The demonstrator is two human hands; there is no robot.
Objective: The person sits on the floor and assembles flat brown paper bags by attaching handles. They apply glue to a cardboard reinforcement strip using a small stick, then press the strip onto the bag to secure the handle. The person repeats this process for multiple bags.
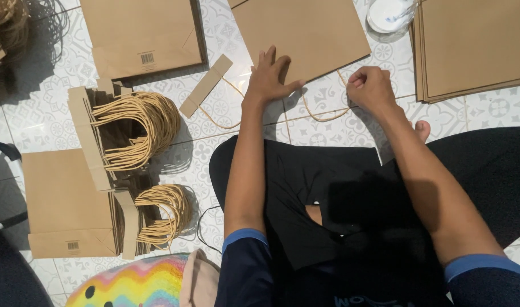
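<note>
At upper centre of the frame the left hand (pixel 269 78) lies flat, fingers spread, on a brown paper bag (pixel 301 34) resting on the tiled floor (pixel 339 122), while the right hand (pixel 369 86), further right, is fisted around a paper twine handle (pixel 322 113).

Plain tan-brown paper bag (pixel 311 34) at far centre; pale tan twisted-cord handles (pixel 137 128) on the left; white floor tiles (pixel 339 128) with grey floral pattern; near cushion (pixel 132 284) in rainbow zigzags.
</note>
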